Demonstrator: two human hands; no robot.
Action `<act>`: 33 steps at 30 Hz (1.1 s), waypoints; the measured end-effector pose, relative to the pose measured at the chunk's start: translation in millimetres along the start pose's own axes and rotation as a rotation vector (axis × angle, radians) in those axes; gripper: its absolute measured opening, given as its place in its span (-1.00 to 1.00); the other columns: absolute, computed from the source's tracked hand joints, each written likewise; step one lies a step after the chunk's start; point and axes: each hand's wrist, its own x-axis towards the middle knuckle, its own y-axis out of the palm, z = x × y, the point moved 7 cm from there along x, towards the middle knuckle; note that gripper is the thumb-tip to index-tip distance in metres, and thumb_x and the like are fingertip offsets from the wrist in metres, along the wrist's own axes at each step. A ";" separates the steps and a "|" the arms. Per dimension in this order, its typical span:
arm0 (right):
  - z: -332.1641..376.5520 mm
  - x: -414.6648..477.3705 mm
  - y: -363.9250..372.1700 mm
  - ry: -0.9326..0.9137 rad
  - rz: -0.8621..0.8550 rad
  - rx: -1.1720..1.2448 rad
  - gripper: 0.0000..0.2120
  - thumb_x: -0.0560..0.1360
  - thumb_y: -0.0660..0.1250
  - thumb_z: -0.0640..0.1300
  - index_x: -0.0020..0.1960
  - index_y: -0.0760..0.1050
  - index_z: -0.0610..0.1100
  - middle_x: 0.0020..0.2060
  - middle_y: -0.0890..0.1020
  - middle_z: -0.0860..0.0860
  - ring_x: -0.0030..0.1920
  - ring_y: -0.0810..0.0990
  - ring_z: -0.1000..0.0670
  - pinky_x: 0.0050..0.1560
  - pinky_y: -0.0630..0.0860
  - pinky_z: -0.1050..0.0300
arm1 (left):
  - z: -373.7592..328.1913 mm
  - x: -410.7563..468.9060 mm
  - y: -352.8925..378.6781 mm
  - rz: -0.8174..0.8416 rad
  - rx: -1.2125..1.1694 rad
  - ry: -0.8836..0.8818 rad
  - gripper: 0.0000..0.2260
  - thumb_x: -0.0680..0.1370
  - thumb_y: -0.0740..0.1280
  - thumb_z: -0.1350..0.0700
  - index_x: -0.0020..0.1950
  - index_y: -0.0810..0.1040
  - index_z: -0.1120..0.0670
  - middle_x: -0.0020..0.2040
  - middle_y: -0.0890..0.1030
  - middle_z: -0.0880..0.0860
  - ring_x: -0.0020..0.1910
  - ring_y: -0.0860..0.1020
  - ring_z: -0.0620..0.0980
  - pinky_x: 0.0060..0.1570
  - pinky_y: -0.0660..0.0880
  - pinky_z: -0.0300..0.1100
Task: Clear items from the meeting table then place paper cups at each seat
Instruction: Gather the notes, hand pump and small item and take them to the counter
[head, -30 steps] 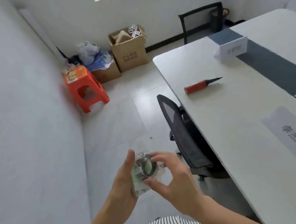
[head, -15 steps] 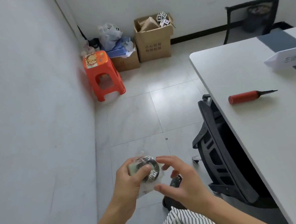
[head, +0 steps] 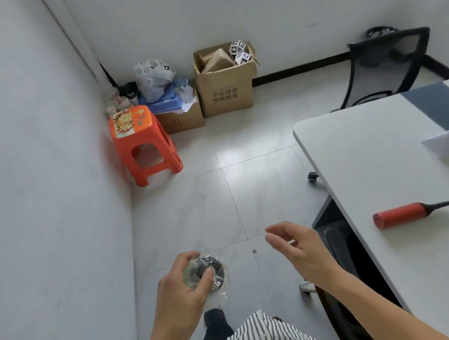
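While the left hand (head: 182,285) has its grip wrapped around a small clear plastic packet (head: 207,274) with a dark ring-shaped thing inside, held out over the floor tiles, the right hand (head: 297,246) is off to the side, empty, fingers loosely curled and apart. On the white desk (head: 368,140) at the right there's a red hand pump (head: 407,214) with a black nozzle lying flat, plus a white name card (head: 446,141) further along. Orange plastic stool (head: 142,139) and cardboard boxes (head: 226,83) sit in the corner.
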 end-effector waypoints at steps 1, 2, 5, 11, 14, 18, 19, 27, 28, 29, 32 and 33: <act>-8.6 12.6 -11.0 0.040 -0.042 -0.008 -0.79 0.50 0.35 0.07 0.09 0.60 0.05 -0.10 0.69 0.17 -0.05 0.65 0.16 -0.03 0.60 0.19 | -0.6 17.5 3.0 0.023 0.006 0.016 -0.79 0.43 0.47 0.17 0.00 0.56 -0.04 -0.21 0.65 -0.29 -0.25 0.63 -0.21 -0.28 0.51 -0.45; -18.6 25.0 -21.6 0.085 -0.087 -0.010 -0.79 0.51 0.36 0.05 0.10 0.60 0.02 -0.09 0.69 0.16 -0.06 0.65 0.15 -0.02 0.59 0.19 | -1.5 36.5 6.3 0.047 0.010 0.032 -0.79 0.42 0.48 0.18 -0.02 0.56 -0.05 -0.22 0.64 -0.31 -0.26 0.63 -0.22 -0.29 0.49 -0.47; -52.0 54.5 -52.1 0.231 -0.247 -0.010 -0.75 0.51 0.37 0.05 0.12 0.61 -0.04 -0.09 0.69 0.12 -0.05 0.65 0.15 0.04 0.60 0.13 | -5.1 98.1 16.3 0.127 0.024 0.085 -0.78 0.40 0.50 0.19 -0.05 0.57 -0.04 -0.23 0.64 -0.32 -0.26 0.62 -0.26 -0.30 0.47 -0.50; -90.2 72.4 -106.6 0.522 -0.658 0.048 -0.80 0.49 0.39 -0.01 0.09 0.61 -0.04 -0.06 0.69 0.07 0.01 0.64 0.06 0.13 0.56 0.05 | -44.5 230.8 37.7 0.341 0.074 0.220 -0.75 0.37 0.52 0.20 -0.10 0.57 -0.08 -0.25 0.64 -0.31 -0.29 0.61 -0.25 -0.32 0.45 -0.50; -100.1 69.2 -131.1 0.631 -0.832 0.067 -0.78 0.50 0.38 -0.04 0.13 0.58 -0.06 -0.07 0.65 0.04 0.01 0.62 -0.01 0.13 0.55 0.02 | -75.8 286.7 55.7 0.454 0.099 0.264 -0.77 0.37 0.53 0.15 -0.12 0.56 -0.11 -0.24 0.64 -0.31 -0.30 0.61 -0.24 -0.34 0.46 -0.47; -127.0 50.8 -172.3 0.816 -1.040 0.030 -0.67 0.50 0.36 -0.04 0.23 0.50 -0.08 -0.01 0.61 0.00 0.06 0.60 -0.08 0.12 0.51 0.00 | -117.1 336.1 90.1 0.547 0.122 0.300 -0.74 0.25 0.40 -0.14 -0.08 0.55 -0.18 -0.27 0.67 -0.20 -0.37 0.59 -0.15 -0.45 0.51 -0.20; -138.0 45.9 -183.2 0.870 -1.076 0.008 -0.64 0.49 0.36 -0.03 0.26 0.48 -0.07 0.05 0.62 -0.03 0.09 0.60 -0.11 0.13 0.51 -0.02 | -125.6 344.1 100.6 0.567 0.127 0.314 -0.73 0.24 0.39 -0.16 -0.09 0.55 -0.18 -0.29 0.68 -0.14 -0.37 0.59 -0.12 -0.46 0.51 -0.19; -233.7 47.6 -245.6 1.284 -1.114 -0.062 -0.27 0.42 0.38 0.13 0.47 0.16 -0.05 0.29 0.42 -0.21 0.26 0.45 -0.27 0.13 0.43 -0.16 | -180.1 382.7 185.6 0.695 0.213 0.323 -0.79 0.29 0.45 -0.01 -0.10 0.56 -0.12 -0.33 0.65 -0.01 -0.34 0.58 -0.06 -0.50 0.44 -0.42; -245.6 51.4 -245.0 1.325 -1.099 -0.041 -0.25 0.42 0.37 0.15 0.48 0.14 -0.07 0.28 0.42 -0.23 0.24 0.47 -0.29 0.12 0.44 -0.16 | -186.9 389.9 193.8 0.695 0.227 0.322 -0.78 0.28 0.42 -0.03 -0.10 0.56 -0.12 -0.27 0.67 -0.12 -0.34 0.59 -0.13 -0.47 0.46 -0.42; -256.3 56.2 -243.5 1.358 -1.085 -0.029 -0.26 0.43 0.36 0.16 0.47 0.13 -0.10 0.26 0.43 -0.24 0.20 0.49 -0.30 0.09 0.44 -0.16 | -193.7 397.5 201.9 0.696 0.242 0.322 -0.77 0.27 0.41 -0.04 -0.09 0.57 -0.12 -0.24 0.66 -0.20 -0.34 0.59 -0.18 -0.44 0.46 -0.45; -270.6 72.9 -245.8 1.407 -1.091 -0.049 -0.43 0.46 0.32 0.07 0.33 0.24 -0.19 0.18 0.48 -0.27 0.10 0.54 -0.33 0.00 0.45 -0.14 | -210.3 416.5 223.0 0.696 0.286 0.350 -0.78 0.30 0.45 -0.02 -0.08 0.57 -0.11 -0.30 0.68 -0.03 -0.31 0.59 -0.17 -0.43 0.44 -0.44; -271.8 78.2 -248.1 1.411 -1.105 -0.052 -0.48 0.46 0.31 0.04 0.28 0.27 -0.21 0.15 0.49 -0.27 0.08 0.54 -0.33 -0.01 0.45 -0.14 | -216.2 421.8 229.1 0.696 0.297 0.360 -0.80 0.34 0.48 0.02 -0.07 0.58 -0.10 -0.33 0.67 0.02 -0.32 0.59 -0.17 -0.46 0.43 -0.44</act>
